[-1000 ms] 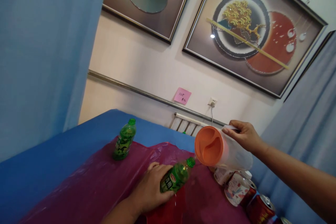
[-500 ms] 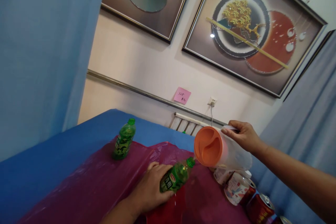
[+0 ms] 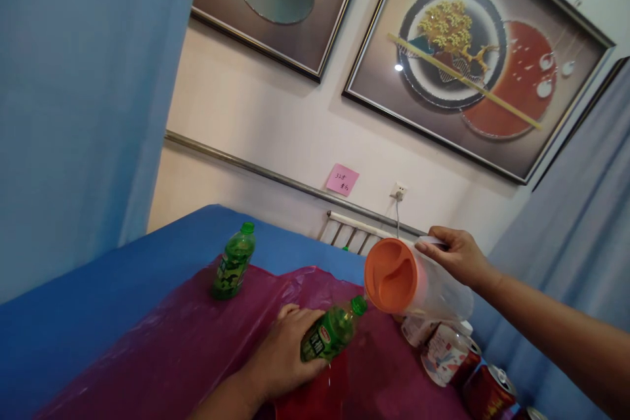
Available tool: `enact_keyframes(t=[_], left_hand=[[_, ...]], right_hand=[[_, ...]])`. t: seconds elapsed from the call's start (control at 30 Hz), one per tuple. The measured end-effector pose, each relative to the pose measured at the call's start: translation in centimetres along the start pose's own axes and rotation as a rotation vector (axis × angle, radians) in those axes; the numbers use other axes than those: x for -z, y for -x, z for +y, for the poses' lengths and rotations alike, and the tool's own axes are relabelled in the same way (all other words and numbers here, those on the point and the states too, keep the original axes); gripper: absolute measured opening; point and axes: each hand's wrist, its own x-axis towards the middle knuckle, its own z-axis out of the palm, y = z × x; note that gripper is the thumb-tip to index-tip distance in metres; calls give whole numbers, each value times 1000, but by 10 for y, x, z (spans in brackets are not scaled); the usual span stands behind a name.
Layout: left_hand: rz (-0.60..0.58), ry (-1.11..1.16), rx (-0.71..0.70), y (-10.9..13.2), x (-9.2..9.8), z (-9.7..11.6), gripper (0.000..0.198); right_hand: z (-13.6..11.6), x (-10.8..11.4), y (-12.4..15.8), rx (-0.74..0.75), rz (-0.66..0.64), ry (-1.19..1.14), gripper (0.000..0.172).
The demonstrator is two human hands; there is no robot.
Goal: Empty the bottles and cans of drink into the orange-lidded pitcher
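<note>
1. Green plastic bottle (image 3: 329, 333): found lower left of the jug (image 3: 436, 285), tilted, its neck just beside the jug's orange lid (image 3: 391, 275). Whether its mouth was capped could not be told.
2. Left hand (image 3: 285, 354): positioned lower left of the jug, fingers and thumb wrapped around this bottle's body; the label remained partly exposed.
3. Right hand (image 3: 457, 252): positioned at the jug's upper right, gripping its pale handle (image 3: 432, 240). The clear-bodied jug was held tipped on its side; its contents could not be determined.
4. 2nd green bottle (image 3: 233, 262): stood upright, well to the left of the jug, on a purple plastic sheet (image 3: 197, 341) laid over a blue surface (image 3: 123, 295).
5. 2 white-labelled containers (image 3: 444, 354) and several red cans (image 3: 487, 390): observed below and to the right of the jug.
6. Pink note (image 3: 342, 180) and wall socket (image 3: 398, 191): noted above the jug, with 2 framed pictures (image 3: 453, 52) higher up.
</note>
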Motion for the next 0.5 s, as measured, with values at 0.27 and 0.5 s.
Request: enact_keyframes(t=[0.27,0.5], left_hand=[[1,5,1,0,0,1,63],[8,-2,-5,0,-1,0,61]], right_hand=[[-2,1,0,-9,-7,4,56],[-7,1,0,-9,-22,7,54]])
